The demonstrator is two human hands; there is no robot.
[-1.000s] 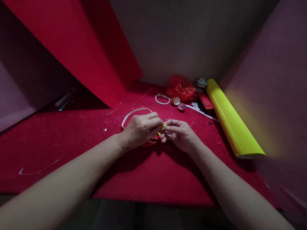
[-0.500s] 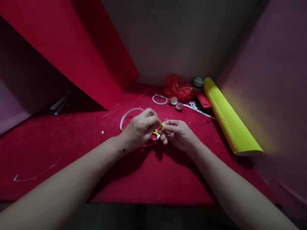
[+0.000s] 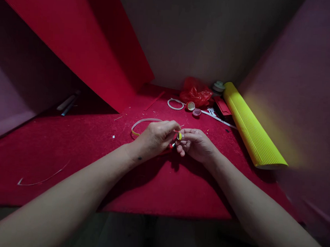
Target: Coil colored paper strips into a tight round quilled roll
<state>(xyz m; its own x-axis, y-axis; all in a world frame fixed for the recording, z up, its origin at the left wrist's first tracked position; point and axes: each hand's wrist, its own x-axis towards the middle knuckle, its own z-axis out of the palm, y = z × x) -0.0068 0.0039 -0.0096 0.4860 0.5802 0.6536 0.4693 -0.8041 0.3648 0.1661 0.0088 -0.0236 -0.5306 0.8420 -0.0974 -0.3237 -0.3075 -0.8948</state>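
Note:
My right hand (image 3: 198, 145) pinches a small yellow roll of corrugated paper (image 3: 180, 136) between thumb and forefinger, its ribbed side showing. My left hand (image 3: 160, 138) is closed, its thumb and forefinger meeting at the roll's upper left. Whether those fingers grip the roll or something smaller cannot be made out. Beneath the left hand lies a red object (image 3: 168, 150), mostly covered. A curved strip (image 3: 137, 124), white along the top and yellow at its left end, runs behind the left hand, which hides the rest.
A large yellow corrugated roll (image 3: 254, 131) lies at the right. Behind the hands are a coiled white strip (image 3: 175, 104), two small round pieces, a red plastic bag (image 3: 195, 92) and a lidded jar (image 3: 218, 87). A big red sheet (image 3: 83, 43) leans at the left. Scraps dot the red cloth (image 3: 161, 196).
The view has shifted slightly, so most things sit further right. My left fingers have moved over the top of the small roll, which has turned to show more of its end.

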